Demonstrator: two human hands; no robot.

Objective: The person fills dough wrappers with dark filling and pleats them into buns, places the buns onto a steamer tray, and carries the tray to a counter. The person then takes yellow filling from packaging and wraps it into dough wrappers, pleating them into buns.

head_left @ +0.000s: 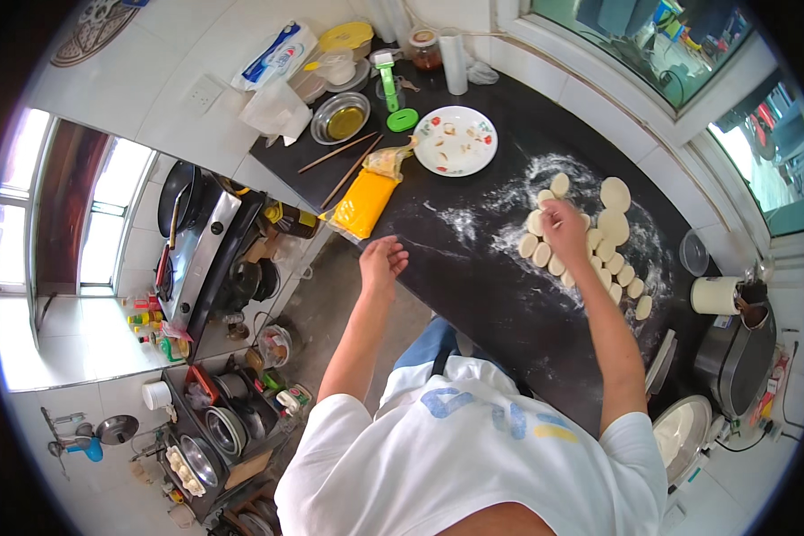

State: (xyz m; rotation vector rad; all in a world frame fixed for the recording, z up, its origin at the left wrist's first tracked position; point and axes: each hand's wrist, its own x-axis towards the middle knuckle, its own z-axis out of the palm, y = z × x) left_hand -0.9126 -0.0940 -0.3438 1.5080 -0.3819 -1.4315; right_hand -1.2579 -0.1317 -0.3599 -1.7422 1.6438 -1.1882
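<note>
My right hand (564,231) is over a cluster of small round dough pieces (541,254) on the floured black countertop (435,281). Its fingers are bent down and hide part of the cluster; whether they pinch a piece cannot be seen. Right of that hand lie two larger flattened dough rounds (614,226), one touching the other. My left hand (383,262) hovers at the counter's near edge, empty, with loosely curled fingers apart. Just beyond it is a plastic bag of yellow filling or paste (362,201), its top twisted.
A floral plate (455,151) with scraps stands beyond the bag. Behind are wooden chopsticks (338,153), a metal bowl of oil (341,118) and a green-handled brush (386,80). At right are a clear plastic lid (694,253), a white canister (713,295) and a flour basin (683,435).
</note>
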